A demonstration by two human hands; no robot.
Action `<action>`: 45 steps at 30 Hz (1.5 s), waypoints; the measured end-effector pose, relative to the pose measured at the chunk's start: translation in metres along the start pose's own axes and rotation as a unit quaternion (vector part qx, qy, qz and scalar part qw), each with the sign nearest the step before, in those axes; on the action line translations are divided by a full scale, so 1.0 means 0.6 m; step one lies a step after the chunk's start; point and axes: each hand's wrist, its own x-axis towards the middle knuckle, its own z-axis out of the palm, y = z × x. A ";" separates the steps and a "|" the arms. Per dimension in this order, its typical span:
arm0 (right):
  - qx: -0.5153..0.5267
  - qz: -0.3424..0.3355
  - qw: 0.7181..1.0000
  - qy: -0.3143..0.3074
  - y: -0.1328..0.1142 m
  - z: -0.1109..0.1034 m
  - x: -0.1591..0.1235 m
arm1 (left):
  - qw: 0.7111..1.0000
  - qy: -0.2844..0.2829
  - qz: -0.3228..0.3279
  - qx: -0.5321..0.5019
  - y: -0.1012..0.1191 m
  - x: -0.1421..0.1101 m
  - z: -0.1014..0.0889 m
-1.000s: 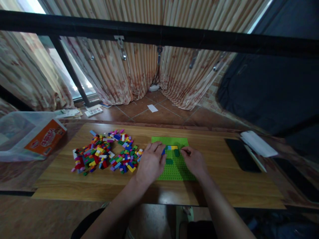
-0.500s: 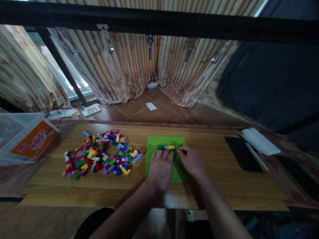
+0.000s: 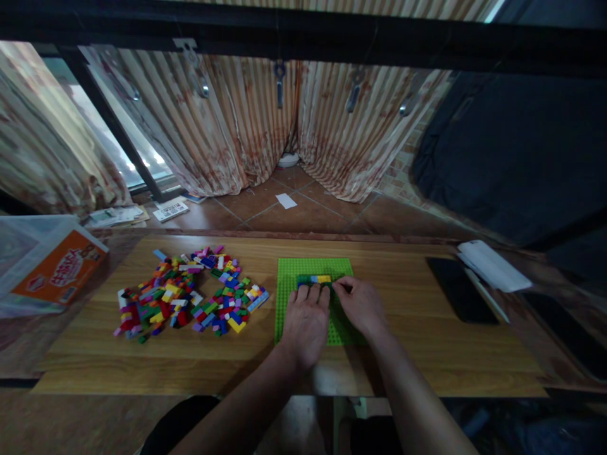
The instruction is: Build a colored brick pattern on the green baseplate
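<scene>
A bright green studded baseplate [image 3: 284, 272] lies on the wooden table in front of me. A short row of toy bricks [image 3: 324, 278], dark green, blue and yellow, is on its upper part. My left hand [image 3: 306, 319] lies palm down over the plate, fingers laid along the near side of this row and hiding what is under them. At the row's right end my right hand [image 3: 360, 303] has thumb and forefinger pinched together, close to a dark green brick. Whatever sits between those fingertips is too small to make out.
Loose coloured bricks [image 3: 175, 294] are heaped on the left of the table [image 3: 403, 272]. Beyond them is a clear plastic box [image 3: 38, 221] with an orange label. A black phone-like slab [image 3: 458, 291] and a white object [image 3: 493, 265] lie on the right.
My left hand has come right, from the plate's left edge onto the plate below the brick row. My right hand stays pinched by the row's right end. The view has shifted slightly.
</scene>
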 end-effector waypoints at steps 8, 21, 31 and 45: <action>-0.017 0.001 1.000 0.017 0.002 0.004 0.001 | 1.000 0.005 -0.001 0.006 0.003 0.001 0.004; -0.010 0.015 1.000 0.017 0.000 0.005 0.005 | 1.000 0.003 -0.001 0.028 0.009 0.001 0.006; 0.047 0.009 0.999 0.013 0.007 0.006 0.011 | 0.999 -0.003 -0.013 0.037 0.016 0.003 0.004; 0.040 0.007 0.999 0.009 0.005 0.007 0.010 | 1.000 -0.014 -0.007 0.020 0.009 0.007 0.000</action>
